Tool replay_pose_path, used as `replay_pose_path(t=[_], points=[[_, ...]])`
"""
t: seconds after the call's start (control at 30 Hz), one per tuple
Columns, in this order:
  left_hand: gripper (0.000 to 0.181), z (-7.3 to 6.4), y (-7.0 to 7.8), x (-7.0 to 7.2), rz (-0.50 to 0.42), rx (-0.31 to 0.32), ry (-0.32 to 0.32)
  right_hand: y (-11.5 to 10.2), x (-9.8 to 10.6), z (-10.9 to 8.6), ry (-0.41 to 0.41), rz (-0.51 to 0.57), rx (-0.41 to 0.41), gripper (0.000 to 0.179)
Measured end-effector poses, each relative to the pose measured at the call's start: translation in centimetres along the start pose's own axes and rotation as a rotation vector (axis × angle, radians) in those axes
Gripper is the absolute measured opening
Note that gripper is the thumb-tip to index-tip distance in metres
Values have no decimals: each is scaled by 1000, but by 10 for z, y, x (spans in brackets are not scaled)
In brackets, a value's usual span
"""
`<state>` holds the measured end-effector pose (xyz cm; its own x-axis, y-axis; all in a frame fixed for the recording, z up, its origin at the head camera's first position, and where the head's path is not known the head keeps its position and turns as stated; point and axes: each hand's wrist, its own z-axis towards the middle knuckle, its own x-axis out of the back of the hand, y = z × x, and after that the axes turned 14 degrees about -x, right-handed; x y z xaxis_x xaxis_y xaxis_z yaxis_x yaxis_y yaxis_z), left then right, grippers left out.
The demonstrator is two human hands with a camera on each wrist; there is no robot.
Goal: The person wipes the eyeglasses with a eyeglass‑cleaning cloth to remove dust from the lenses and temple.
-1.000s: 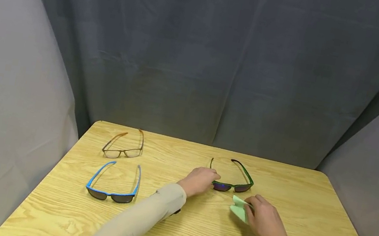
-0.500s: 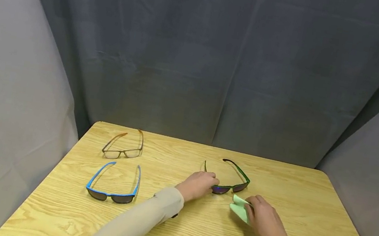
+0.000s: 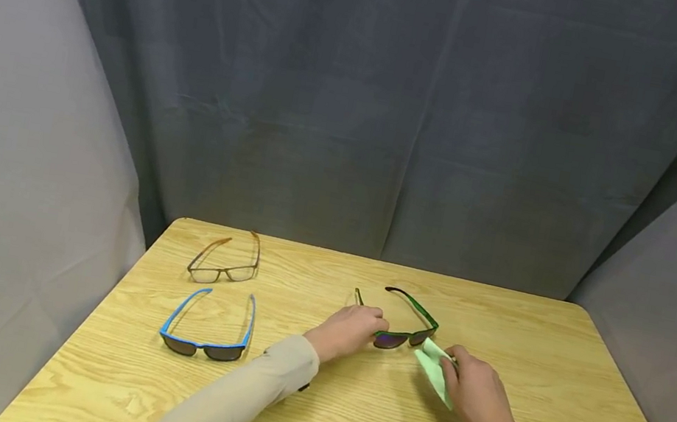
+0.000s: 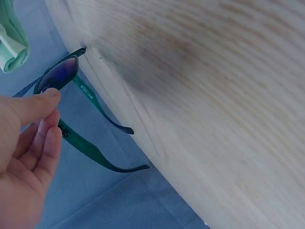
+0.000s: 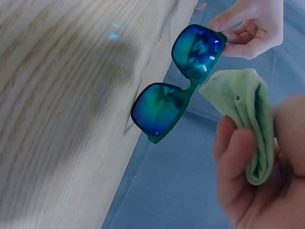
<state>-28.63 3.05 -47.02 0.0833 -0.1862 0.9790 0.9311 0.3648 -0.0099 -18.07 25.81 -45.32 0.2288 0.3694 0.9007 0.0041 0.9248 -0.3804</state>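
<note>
My left hand (image 3: pixel 352 329) pinches the left end of a pair of green sunglasses (image 5: pixel 189 88) between thumb and fingers, at the hinge corner. Their blue-green mirrored lenses face me, and both temples stand unfolded toward the back. In the left wrist view the thumb lies at the lower edge of one lens (image 4: pixel 59 75). A folded light green cloth (image 5: pixel 238 93) is gripped by my right hand (image 3: pixel 479 395), thumb on one side and curled fingers on the other. In the head view the cloth's tip overlaps the right end of the sunglasses.
To the left on the wooden table (image 3: pixel 549 396) lie blue-framed sunglasses (image 3: pixel 201 346), temples unfolded. Behind them are thin-framed eyeglasses (image 3: pixel 223 272) with brownish temple tips. A dark grey curtain (image 3: pixel 303 100) hangs behind the table's far edge, with pale curtains on both sides.
My left hand has drawn the green sunglasses slightly left and toward me, turning them a little. The cloth in my right hand has tilted up toward their right lens.
</note>
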Motion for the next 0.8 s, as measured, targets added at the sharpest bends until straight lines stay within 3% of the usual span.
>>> replay_pose_path(t=[0.17, 0.33, 0.6, 0.8], points=[[19, -7, 0, 9, 32, -3, 1, 2, -1, 0, -1, 49, -3, 15], [16, -18, -3, 22, 38, -4, 45, 1, 1, 0, -26, 74, -43, 19], [18, -36, -12, 38, 46, -51, 181, -3, 3, 3, -15, 100, -110, 26], [19, -49, -12, 47, -55, 10, 306, -7, 6, 6, -25, 163, -212, 29]])
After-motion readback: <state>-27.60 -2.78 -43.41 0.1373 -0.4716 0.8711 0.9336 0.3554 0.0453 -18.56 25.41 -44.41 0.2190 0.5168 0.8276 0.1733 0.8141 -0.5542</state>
